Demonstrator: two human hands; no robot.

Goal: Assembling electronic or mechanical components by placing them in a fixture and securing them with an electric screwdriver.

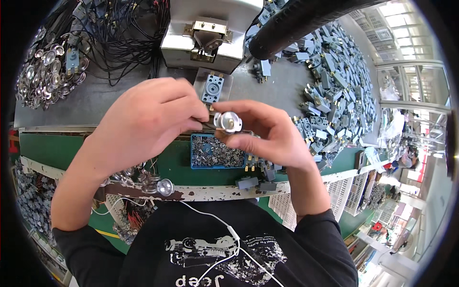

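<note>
Both hands meet over the near part of the bench. My right hand (272, 131) grips a shiny round metal cup (231, 122) between thumb and fingers. My left hand (148, 119) is closed in a pinch at the cup's left side; what its fingertips hold is mostly hidden, and the hand is slightly blurred. Just beyond the hands, a grey rectangular block (213, 88) with a round recess and brass terminals lies on a metal plate below the press. Right below the cup stands a blue tray (192, 161) filled with small metal parts.
A metal press (209, 36) stands at the back middle, beside a thick black tube (291, 28). Many grey blocks (330, 71) cover the bench's right side. Piled metal cups (48, 71) and black wires (129, 43) lie at left. More cups (165, 187) sit at the near edge.
</note>
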